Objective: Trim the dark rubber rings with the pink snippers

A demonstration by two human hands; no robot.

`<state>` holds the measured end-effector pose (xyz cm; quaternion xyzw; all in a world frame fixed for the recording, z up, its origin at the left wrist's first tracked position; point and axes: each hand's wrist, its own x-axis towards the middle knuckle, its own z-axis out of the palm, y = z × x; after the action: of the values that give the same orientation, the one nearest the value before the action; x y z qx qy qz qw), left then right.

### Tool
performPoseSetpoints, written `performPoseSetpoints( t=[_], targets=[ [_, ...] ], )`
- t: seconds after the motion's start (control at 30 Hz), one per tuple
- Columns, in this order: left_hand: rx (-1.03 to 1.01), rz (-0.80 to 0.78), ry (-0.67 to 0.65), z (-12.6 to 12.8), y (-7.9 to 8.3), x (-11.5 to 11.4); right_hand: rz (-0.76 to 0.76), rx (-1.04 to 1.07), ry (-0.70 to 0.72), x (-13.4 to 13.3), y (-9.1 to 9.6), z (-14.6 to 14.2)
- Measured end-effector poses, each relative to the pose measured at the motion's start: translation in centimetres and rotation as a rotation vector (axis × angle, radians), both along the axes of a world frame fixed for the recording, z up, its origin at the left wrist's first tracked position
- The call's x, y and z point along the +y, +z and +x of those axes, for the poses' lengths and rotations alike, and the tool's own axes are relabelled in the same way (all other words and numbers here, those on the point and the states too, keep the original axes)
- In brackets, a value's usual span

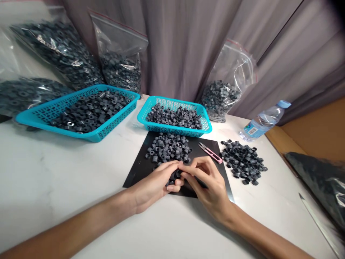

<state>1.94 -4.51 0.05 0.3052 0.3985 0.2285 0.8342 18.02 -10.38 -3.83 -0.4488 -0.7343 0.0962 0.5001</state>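
My left hand (161,178) is curled around several small dark grey plastic rings (175,175), which show between its thumb and fingers. Against its thumb tip, the fingertips of my right hand (208,183) are pinched together; whatever they hold is hidden. Both hands are over the near part of a black mat (137,172). Just beyond them, a heap of the same short hollow grey pieces (168,147) lies on the mat. Pink-handled thread snips (211,153) rest at the mat's right side, blades pointing away to the left.
A blue basket (175,130) of grey pieces stands behind the mat, a larger blue basket (94,136) to its left. Another pile (244,162) lies right, near a water bottle (262,122). Filled zip bags (120,68) line the curtain. A pale strip (318,219) lies far right.
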Motion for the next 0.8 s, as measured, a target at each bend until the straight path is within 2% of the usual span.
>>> performPoseSetpoints(
  t=[0.17, 0.33, 0.47, 0.67, 0.8],
  targets=[
    [-0.038, -0.001, -0.009, -0.05, -0.02, 0.06, -0.015, -0.019, -0.08, -0.19, 0.46, 0.07],
    [-0.103, 0.009, -0.034, -0.15, -0.13, 0.24, 0.048, 0.028, -0.12, -0.34, 0.58, 0.12],
    [-0.088, -0.005, -0.019, -0.18, -0.07, 0.39, 0.061, 0.037, -0.092, -0.38, 0.53, 0.16],
    [-0.103, -0.026, -0.047, -0.28, -0.15, 0.56, 0.05, 0.022, 0.022, -0.49, 0.89, 0.15],
    [-0.089, -0.049, -0.027, -0.21, -0.15, 0.57, -0.007, 0.077, 0.018, -0.35, 0.67, 0.13]
  ],
)
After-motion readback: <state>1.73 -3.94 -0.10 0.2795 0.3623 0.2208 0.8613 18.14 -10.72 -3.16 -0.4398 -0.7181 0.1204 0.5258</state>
